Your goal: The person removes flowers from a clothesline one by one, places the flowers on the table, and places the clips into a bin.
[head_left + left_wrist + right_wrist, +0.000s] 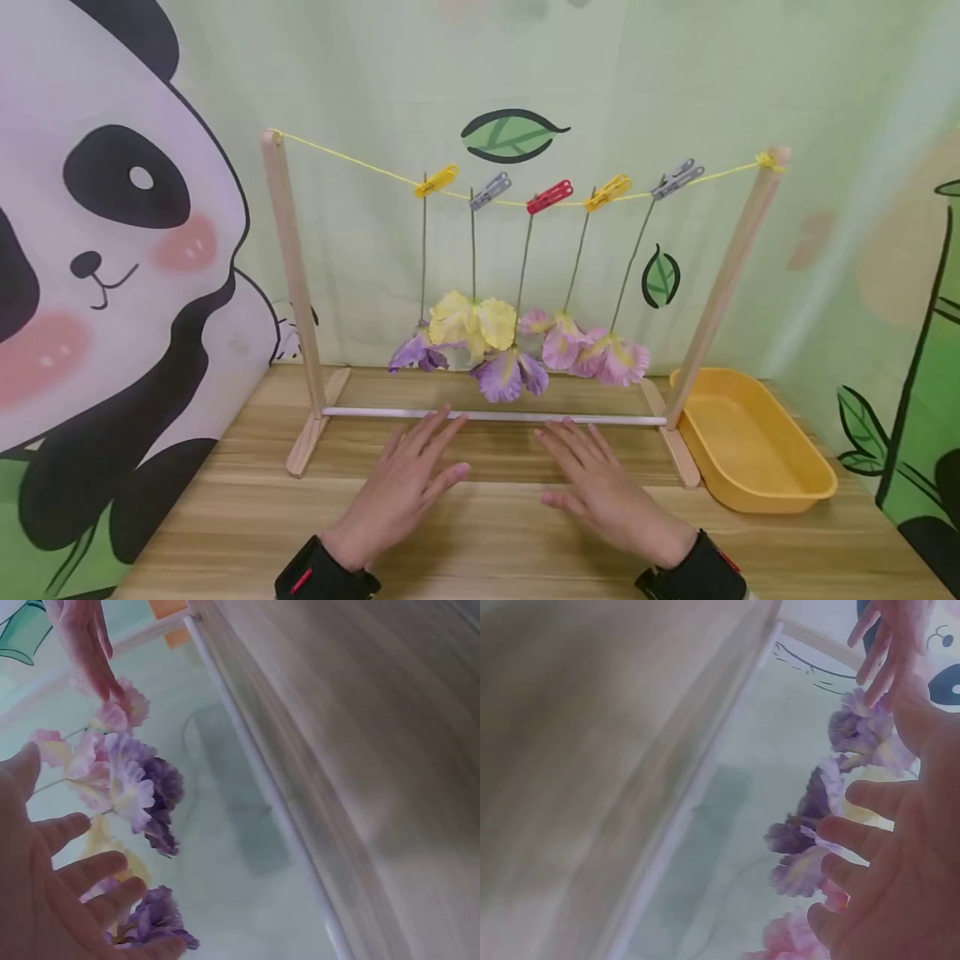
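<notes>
My left hand and right hand are spread in front of the wooden rack, fingers mostly straight, holding nothing. Several flowers hang upside down by their stems from a yellow string. Clothespins grip the stems: a red clothespin in the middle, two yellow and two grey ones beside it. A yellow flower, a purple flower and a pink flower hang nearest the hands. In the left wrist view, purple petals appear beyond the left fingers. Whether any fingertip touches the rack's white rod I cannot tell.
Wooden posts stand at both ends of the rack, the left post and the right post, on flat feet. A yellow plastic tray sits beside the right foot. Behind hangs a cloth backdrop with a printed panda.
</notes>
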Motion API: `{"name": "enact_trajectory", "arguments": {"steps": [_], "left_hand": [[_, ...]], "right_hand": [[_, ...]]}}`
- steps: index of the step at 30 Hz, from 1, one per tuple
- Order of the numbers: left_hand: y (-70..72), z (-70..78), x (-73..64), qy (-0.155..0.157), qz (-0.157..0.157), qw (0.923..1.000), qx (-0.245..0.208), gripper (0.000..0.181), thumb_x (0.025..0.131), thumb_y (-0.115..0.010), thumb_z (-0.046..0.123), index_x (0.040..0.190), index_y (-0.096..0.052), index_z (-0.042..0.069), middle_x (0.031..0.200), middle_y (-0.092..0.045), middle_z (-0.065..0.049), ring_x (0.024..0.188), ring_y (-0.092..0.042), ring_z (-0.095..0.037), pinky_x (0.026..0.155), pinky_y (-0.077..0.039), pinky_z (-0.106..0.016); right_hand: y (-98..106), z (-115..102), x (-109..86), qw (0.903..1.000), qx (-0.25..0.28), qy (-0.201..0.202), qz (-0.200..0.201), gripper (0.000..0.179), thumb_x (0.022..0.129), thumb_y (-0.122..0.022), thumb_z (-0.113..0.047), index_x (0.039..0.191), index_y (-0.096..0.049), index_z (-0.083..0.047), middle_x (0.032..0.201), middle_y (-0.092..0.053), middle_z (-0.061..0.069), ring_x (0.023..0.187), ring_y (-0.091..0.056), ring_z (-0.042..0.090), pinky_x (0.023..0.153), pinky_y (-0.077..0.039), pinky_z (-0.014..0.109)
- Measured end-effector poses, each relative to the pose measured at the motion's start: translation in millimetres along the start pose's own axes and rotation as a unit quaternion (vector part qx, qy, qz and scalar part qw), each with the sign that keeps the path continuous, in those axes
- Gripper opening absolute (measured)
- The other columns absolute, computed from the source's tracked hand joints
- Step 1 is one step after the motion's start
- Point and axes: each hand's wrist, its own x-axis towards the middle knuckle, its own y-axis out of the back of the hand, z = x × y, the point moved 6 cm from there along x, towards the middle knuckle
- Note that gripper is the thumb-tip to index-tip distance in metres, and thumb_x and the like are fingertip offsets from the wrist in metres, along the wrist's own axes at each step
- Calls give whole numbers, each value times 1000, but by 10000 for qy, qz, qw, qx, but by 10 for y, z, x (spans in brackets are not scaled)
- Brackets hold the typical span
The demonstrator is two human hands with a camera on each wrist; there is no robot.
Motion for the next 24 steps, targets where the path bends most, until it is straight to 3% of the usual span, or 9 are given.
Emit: {"name": "enact_trajectory", "arguments": {"steps": [7,11,16,24], "left_hand": [[187,77,89,24,504,9963,-689,54,101,-39,48,151,-26,32,156,-28,-2,139,-29,-23,110,-28,-55],[315,86,152,68,778,9913,-1063,52,101,-42,46,150,-29,32,154,-32,1,137,-32,-22,107,-34,-54],[487,72,248,-37,1007,9868,-1264,49,102,-41,43,149,-29,33,153,-34,0,137,-32,-22,106,-36,-53],[759,82,408,-184,1781,9724,-1498,42,102,-46,34,143,-42,27,143,-45,0,136,-35,-21,106,-35,-52]], "right_hand": [[149,-10,151,9999,-67,67,51,73,96,-53,-45,153,-20,-15,157,-24,14,144,-15,34,115,-10,58],[278,-48,238,9997,-33,186,172,73,95,-56,-41,153,-20,-15,156,-25,17,143,-17,33,114,-11,58],[468,-106,347,9984,-48,433,366,73,95,-57,-37,152,-21,-11,156,-23,17,143,-16,35,114,-13,59],[742,-173,558,9939,-41,851,706,73,95,-58,-35,153,-20,-13,155,-24,17,142,-20,35,113,-13,60]]}}
